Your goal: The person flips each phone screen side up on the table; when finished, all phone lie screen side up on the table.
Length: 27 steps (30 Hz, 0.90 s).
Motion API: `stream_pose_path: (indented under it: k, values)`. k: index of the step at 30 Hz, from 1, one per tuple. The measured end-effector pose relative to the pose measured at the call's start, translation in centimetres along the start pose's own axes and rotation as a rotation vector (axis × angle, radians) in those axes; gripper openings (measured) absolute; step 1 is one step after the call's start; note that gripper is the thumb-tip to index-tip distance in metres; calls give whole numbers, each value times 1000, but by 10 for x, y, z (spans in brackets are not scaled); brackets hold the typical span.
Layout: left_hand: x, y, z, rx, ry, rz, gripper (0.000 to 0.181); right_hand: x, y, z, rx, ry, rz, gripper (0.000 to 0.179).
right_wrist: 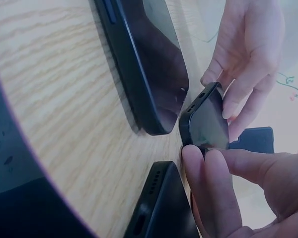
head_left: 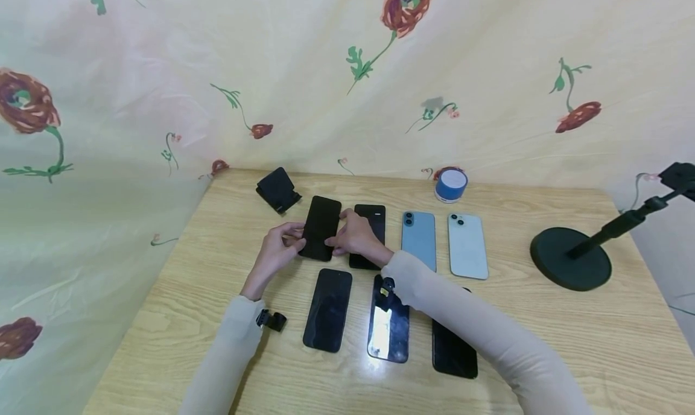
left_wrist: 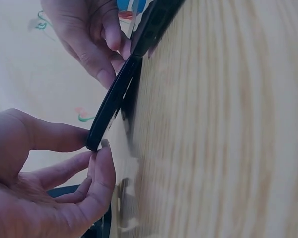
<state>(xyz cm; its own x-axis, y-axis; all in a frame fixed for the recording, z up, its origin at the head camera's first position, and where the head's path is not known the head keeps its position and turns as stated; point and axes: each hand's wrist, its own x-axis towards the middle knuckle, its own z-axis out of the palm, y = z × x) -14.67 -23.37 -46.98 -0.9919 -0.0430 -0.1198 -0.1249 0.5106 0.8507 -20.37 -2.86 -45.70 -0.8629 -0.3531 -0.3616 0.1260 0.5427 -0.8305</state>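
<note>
A black smartphone [head_left: 320, 228] is held between both hands near the back left of the table. My left hand [head_left: 277, 249] pinches its left edge between thumb and fingers. In the left wrist view the phone [left_wrist: 109, 111] is tilted, its left edge lifted off the wood. My right hand [head_left: 355, 234] grips the right edge; in the right wrist view its thumb and fingertips meet at the phone's [right_wrist: 211, 119] near edge. Under the right hand lies another black phone [head_left: 373, 217], partly covered. A black folding stand [head_left: 278, 189] is behind the left hand.
A blue phone [head_left: 419, 240] and a pale phone [head_left: 468, 246] lie back up to the right. In front lie three dark phones, including one on the left [head_left: 327, 309]; the right forearm partly covers another [head_left: 455, 351]. A blue-and-white cylinder [head_left: 450, 184] and black round-based stand [head_left: 570, 258] stand farther right.
</note>
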Motion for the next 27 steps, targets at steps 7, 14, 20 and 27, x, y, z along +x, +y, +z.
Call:
stream_pose_path:
  k: [7,14,20,27]
  values:
    - [4,1,2,40,-21,-48,44,-1,0,0,-7,11,-19,76]
    - [7,4,3,93,-29,-75,46,1,-1,1,-13,18,-3,75]
    - [7,6,3,132,-28,-85,48,1,-2,3,-28,22,1,76]
    - [5,8,4,155,-35,-97,49,0,-2,2,-25,21,10,77]
